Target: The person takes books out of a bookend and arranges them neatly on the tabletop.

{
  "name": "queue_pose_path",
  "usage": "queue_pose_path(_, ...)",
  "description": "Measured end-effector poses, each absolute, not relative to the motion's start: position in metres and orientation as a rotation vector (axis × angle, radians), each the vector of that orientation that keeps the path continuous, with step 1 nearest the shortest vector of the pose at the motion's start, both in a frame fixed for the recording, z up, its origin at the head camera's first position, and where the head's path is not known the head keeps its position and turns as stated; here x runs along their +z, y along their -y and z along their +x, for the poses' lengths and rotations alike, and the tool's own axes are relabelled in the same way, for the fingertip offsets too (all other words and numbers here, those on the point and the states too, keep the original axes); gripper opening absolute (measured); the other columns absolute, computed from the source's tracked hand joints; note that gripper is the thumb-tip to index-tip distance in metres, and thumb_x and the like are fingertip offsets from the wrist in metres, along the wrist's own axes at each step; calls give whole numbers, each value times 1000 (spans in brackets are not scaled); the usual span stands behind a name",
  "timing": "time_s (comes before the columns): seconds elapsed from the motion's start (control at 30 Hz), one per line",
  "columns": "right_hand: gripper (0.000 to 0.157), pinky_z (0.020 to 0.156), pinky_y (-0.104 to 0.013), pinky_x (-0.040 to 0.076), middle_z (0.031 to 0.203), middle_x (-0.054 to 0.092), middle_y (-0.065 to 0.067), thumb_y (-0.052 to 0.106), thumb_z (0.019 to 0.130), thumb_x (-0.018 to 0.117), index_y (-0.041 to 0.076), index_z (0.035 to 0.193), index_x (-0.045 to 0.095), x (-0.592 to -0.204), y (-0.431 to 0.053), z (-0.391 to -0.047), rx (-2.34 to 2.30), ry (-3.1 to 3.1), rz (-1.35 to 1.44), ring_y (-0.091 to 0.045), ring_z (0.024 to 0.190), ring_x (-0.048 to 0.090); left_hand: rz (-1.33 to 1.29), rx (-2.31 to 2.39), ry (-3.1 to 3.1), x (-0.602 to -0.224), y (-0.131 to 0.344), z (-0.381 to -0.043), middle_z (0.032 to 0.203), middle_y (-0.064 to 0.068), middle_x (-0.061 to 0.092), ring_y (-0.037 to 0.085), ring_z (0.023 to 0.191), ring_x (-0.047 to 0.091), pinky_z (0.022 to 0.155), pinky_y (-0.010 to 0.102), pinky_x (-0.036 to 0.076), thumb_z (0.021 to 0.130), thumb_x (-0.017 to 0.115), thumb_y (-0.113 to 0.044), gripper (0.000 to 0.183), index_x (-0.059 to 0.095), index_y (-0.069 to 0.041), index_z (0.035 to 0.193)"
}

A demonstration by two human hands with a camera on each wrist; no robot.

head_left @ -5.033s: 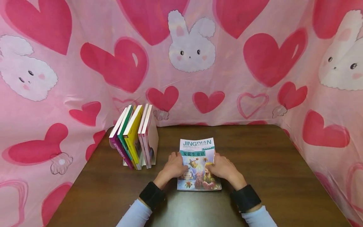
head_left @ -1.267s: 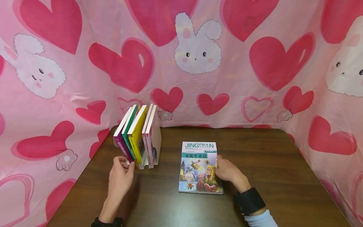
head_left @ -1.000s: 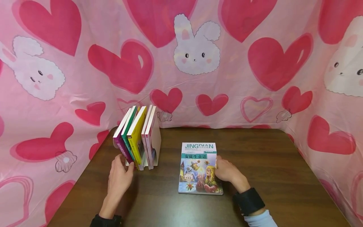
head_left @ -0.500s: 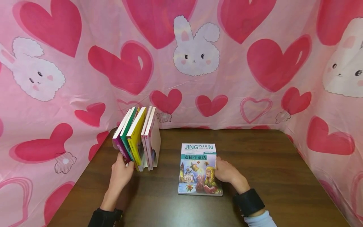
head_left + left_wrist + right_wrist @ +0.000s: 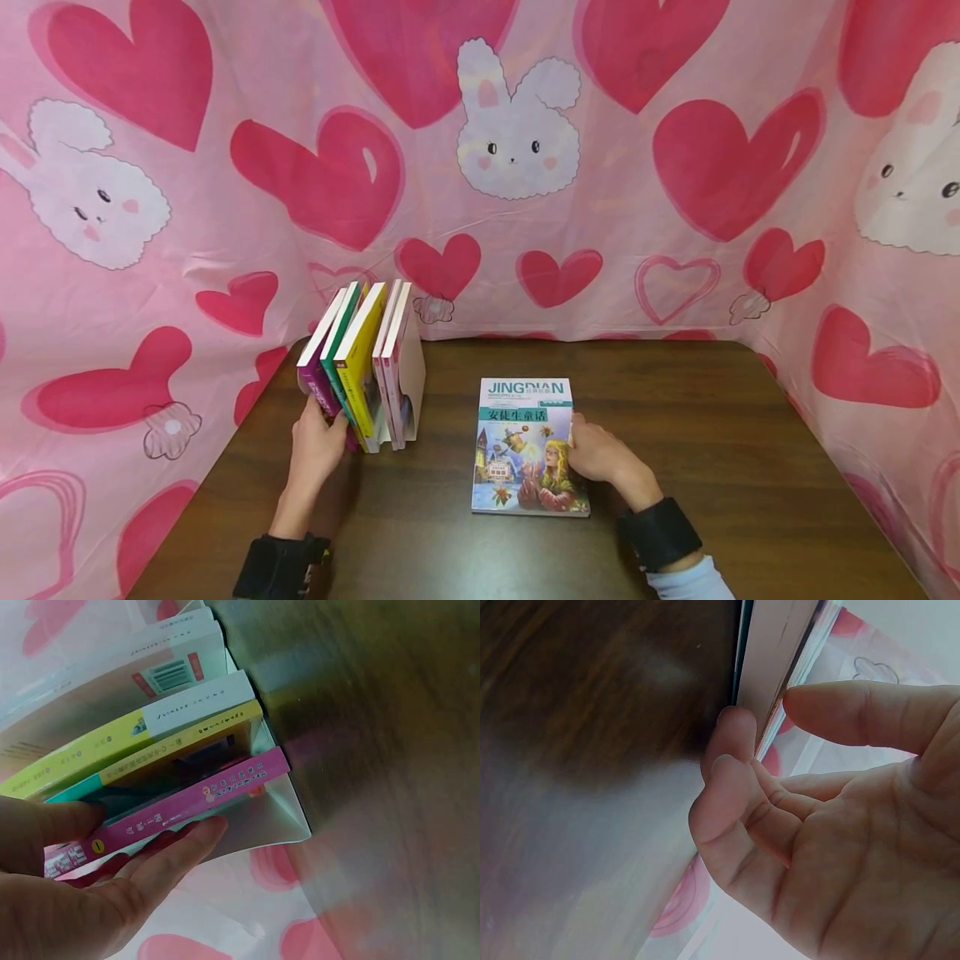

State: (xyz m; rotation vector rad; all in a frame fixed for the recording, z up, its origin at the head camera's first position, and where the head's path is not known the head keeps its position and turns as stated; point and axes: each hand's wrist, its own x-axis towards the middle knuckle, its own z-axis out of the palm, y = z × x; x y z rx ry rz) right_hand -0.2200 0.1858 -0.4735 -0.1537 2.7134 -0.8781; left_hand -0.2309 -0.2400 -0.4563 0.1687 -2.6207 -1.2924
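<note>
My left hand point(image 5: 317, 442) is at the left end of a row of upright books. It grips the purple-spined book point(image 5: 187, 806), thumb point(image 5: 71, 821) on the side toward the teal book and fingers along its outer face. Farther right, a paperback storybook point(image 5: 525, 458) with an illustrated cover lies flat, face up. Beside its right edge rests my right hand point(image 5: 606, 450). In the right wrist view those fingers are loosely bent by the page edge point(image 5: 769, 656), the thumb near the cover; whether they press on it is hard to tell.
A teal book point(image 5: 339, 375), a yellow book point(image 5: 358, 367) and two pink-spined books point(image 5: 387, 375) stand in a pale bookend point(image 5: 414, 379). They lean left on the brown wooden table point(image 5: 667, 383). Pink heart-and-rabbit cloth point(image 5: 600, 208) hangs around the table.
The left hand has left the storybook and moved to the row's left end. Over the last second it slid slightly up and took hold of the purple book. The right hand stayed beside the storybook.
</note>
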Motion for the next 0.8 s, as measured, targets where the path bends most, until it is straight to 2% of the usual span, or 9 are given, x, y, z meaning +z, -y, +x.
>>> queue_pose_path(0.1, 65, 99, -58, 48, 133, 58, -30, 7, 98, 66, -17, 150, 35, -473, -185, -219, -893, -2702, -159, -38, 111, 59, 171, -1300, 2621, -456, 241, -232, 141, 37, 54, 50, 120, 62, 96, 63, 52, 110, 51, -12, 48, 37, 8, 151)
queue_pose_path(0.2, 72, 111, -64, 39, 150, 46, -37, 6, 97, 63, -18, 155, 27, -474, -184, -219, -899, -2690, -166, -42, 128, 53, 163, -1287, 2609, -458, 241, -231, 138, 37, 56, 50, 119, 63, 96, 64, 52, 111, 49, -12, 45, 39, 9, 149)
queue_pose_path(0.27, 75, 115, -66, 32, 157, 37, -38, 6, 97, 62, -19, 156, 23, -474, -184, -219, -898, -2684, -171, -45, 138, 47, 152, -1272, 2601, -459, 241, -231, 137, 37, 58, 49, 117, 63, 95, 63, 53, 111, 48, -12, 43, 41, 9, 147)
queue_pose_path(0.33, 76, 116, -66, 30, 158, 35, -38, 6, 97, 62, -19, 157, 22, -474, -185, -219, -908, -2676, -163, -47, 142, 44, 139, -1267, 2598, -460, 240, -230, 136, 37, 58, 48, 117, 64, 96, 63, 53, 111, 48, -12, 43, 42, 9, 147)
queue_pose_path(0.57, 76, 116, -66, 30, 159, 34, -38, 4, 96, 61, -19, 157, 21, -474, -186, -220, -901, -2670, -166, -46, 141, 44, 145, -1294, 2607, -457, 237, -224, 141, 35, 55, 48, 119, 63, 100, 62, 50, 111, 49, -13, 48, 38, 7, 153)
queue_pose_path(0.8, 77, 115, -66, 32, 158, 35, -39, 4, 95, 61, -20, 156, 21, -476, -186, -222, -883, -2679, -177, -44, 136, 48, 178, -1260, 2569, -457, 237, -226, 137, 34, 60, 49, 116, 65, 97, 62, 52, 109, 56, -18, 47, 46, 7, 147)
